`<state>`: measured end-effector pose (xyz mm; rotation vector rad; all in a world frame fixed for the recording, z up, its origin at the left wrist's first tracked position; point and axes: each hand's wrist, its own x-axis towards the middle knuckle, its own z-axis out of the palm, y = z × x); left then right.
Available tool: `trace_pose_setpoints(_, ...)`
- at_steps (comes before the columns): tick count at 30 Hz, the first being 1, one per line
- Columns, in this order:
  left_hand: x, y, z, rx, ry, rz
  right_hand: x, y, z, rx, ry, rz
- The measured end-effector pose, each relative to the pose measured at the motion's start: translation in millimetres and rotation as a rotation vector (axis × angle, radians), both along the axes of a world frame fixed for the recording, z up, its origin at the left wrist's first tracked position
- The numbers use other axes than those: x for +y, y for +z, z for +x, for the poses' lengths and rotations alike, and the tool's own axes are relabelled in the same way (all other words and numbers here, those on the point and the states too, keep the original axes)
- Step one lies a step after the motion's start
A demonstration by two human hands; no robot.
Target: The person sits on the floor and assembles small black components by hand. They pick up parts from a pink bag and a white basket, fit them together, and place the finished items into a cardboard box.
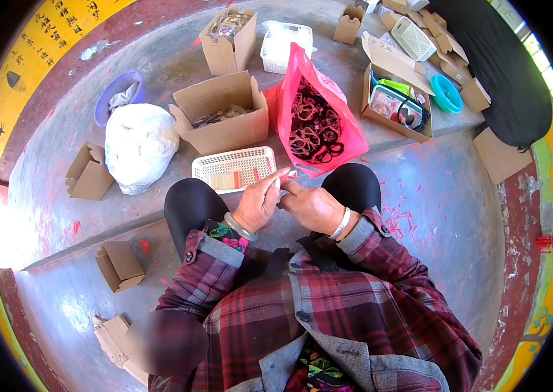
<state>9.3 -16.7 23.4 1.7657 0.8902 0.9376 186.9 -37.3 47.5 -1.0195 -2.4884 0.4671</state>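
Observation:
Above my knees, my left hand and my right hand meet with their fingers pinched together. A small whitish piece shows at the fingertips, too small to name. Just beyond the hands lies a white plastic basket, holding flat tan pieces and narrow red strips. Behind my right hand stands an open pink plastic bag full of dark and pink loops. My left wrist wears a pale bangle, my right a silvery one.
Beyond the basket stand an open cardboard box and a stuffed white bag. Farther back are a purple basin, another box, a white container and a teal basin. A step edge crosses the floor; red scraps lie at right.

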Motion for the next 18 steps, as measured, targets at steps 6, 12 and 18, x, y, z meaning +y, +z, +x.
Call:
trace_pose_setpoints(6,2.1,-7.7,-1.7,-0.069,-0.039,-0.202,-0.1,-1.4,-0.7,-0.053,-0.025,0.051)
trace_pose_setpoints(12,4.4,-5.2,-2.5,-0.078,0.067,-0.286,-0.1,0.2,-5.0,-0.166,0.034,0.146)
trace_pose_setpoints(18,5.3,-1.2,-3.0,-0.023,0.201,-0.358,-1.0,5.3,-9.2,-0.209,0.022,0.021)
